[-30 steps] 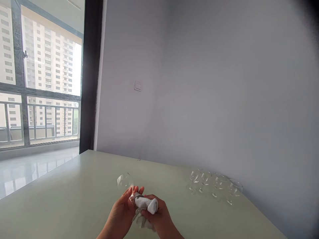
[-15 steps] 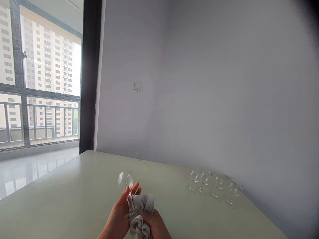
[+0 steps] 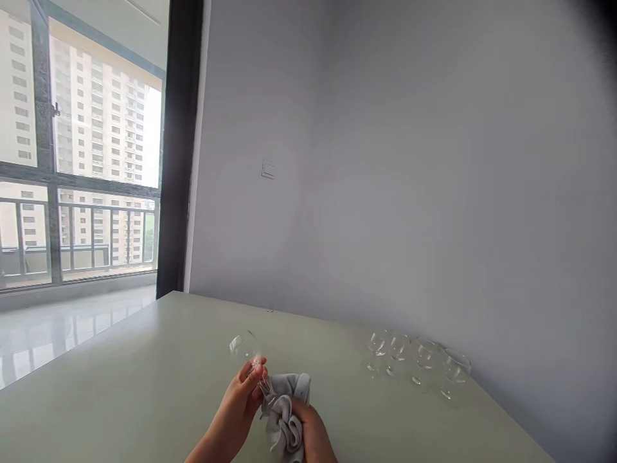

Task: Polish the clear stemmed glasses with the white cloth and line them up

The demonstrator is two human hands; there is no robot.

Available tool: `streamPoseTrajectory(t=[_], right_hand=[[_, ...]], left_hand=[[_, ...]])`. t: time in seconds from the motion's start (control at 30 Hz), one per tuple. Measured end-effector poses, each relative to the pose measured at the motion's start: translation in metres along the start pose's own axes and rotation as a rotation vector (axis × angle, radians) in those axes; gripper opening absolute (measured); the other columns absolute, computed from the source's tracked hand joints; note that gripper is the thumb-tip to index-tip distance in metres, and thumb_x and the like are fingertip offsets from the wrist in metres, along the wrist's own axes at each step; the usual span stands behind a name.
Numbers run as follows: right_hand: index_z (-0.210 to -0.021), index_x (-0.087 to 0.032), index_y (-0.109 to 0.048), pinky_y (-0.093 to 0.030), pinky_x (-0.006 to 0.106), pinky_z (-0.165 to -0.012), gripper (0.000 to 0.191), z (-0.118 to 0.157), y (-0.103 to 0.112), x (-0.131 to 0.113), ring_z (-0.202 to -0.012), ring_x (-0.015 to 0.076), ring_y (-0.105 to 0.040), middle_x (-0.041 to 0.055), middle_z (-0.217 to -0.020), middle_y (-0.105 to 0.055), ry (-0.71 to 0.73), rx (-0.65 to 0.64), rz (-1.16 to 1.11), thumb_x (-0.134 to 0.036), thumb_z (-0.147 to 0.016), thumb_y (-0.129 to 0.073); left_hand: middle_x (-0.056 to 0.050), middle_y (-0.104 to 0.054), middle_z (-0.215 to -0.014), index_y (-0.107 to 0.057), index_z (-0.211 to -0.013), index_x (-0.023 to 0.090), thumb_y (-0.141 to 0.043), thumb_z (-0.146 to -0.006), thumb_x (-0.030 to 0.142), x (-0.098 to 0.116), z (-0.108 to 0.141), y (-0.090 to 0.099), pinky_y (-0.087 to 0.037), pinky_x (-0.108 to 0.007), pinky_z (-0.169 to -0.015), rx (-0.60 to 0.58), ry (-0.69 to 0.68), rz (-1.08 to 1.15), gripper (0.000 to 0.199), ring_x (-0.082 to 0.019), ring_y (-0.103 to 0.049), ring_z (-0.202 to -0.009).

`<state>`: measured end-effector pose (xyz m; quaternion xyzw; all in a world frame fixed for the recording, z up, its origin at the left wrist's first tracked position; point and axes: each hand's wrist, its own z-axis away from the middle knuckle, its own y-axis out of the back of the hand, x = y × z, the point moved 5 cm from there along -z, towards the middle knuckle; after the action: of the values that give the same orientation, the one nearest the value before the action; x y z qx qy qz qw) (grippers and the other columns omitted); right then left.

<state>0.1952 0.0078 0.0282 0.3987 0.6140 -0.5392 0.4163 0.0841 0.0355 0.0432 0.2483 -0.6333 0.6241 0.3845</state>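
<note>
A clear stemmed wine glass (image 3: pixel 243 346) is tilted above the table, its bowl pointing away to the upper left. The fingers of my left hand (image 3: pixel 245 393) are closed around it near the stem, just below the bowl. My right hand (image 3: pixel 313 429) grips a bunched grey cloth (image 3: pixel 284 421). The cloth is wrapped about the lower end of the glass, so the foot is mostly hidden.
Several clear stemmed glasses (image 3: pixel 398 347) stand upright in a row at the right, near the wall. The pale green table (image 3: pixel 144 386) meets the wall at the back. A window (image 3: pixel 101 141) is at the far left.
My left hand has closed its fingers around the glass's stem, where they were more spread before. My right hand and the cloth have shifted slightly to the right.
</note>
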Motion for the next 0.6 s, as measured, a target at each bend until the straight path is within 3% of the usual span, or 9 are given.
streamPoseTrajectory(t=[0.17,0.37,0.47,0.6], right_hand=[[-0.057,-0.015,-0.060,-0.042,0.026,-0.054,0.043,0.001,0.005,0.005,-0.056,0.0158,-0.052,0.0009,-0.051,-0.052,-0.128,0.022,-0.111,-0.058,-0.063,-0.064],[-0.055,-0.014,-0.056,-0.032,0.022,-0.047,0.031,0.003,0.005,0.017,-0.047,0.0092,-0.041,-0.0038,-0.047,-0.045,-0.195,0.014,-0.027,-0.040,-0.052,-0.072],[-0.064,-0.012,-0.059,-0.036,0.024,-0.049,0.033,-0.002,0.018,0.021,-0.047,0.0102,-0.043,-0.0020,-0.051,-0.051,-0.147,0.152,-0.004,-0.040,-0.051,-0.073],[-0.088,-0.015,-0.062,-0.046,0.032,-0.071,0.047,-0.003,0.038,0.004,-0.073,0.0189,-0.058,0.0047,-0.077,-0.066,0.113,0.367,0.152,-0.046,-0.054,-0.075]], left_hand=[[0.006,-0.054,-0.069,-0.063,-0.091,0.021,-0.072,-0.068,0.038,0.006,0.002,-0.003,-0.036,-0.013,-0.049,-0.003,-0.071,-0.031,0.030,-0.003,-0.038,-0.049],[0.004,-0.056,-0.076,-0.061,-0.078,0.018,-0.071,-0.071,0.025,0.011,-0.001,0.004,-0.045,-0.014,-0.052,0.045,-0.133,0.131,0.015,-0.003,-0.047,-0.054],[0.004,-0.056,-0.079,-0.060,-0.079,0.018,-0.069,-0.074,0.021,0.011,-0.006,0.012,-0.048,-0.014,-0.055,0.079,-0.135,0.229,0.012,-0.003,-0.050,-0.055],[0.003,-0.057,-0.080,-0.058,-0.080,0.018,-0.062,-0.079,0.016,0.005,-0.009,0.017,-0.050,-0.015,-0.056,0.090,-0.099,0.345,0.005,-0.003,-0.052,-0.055]])
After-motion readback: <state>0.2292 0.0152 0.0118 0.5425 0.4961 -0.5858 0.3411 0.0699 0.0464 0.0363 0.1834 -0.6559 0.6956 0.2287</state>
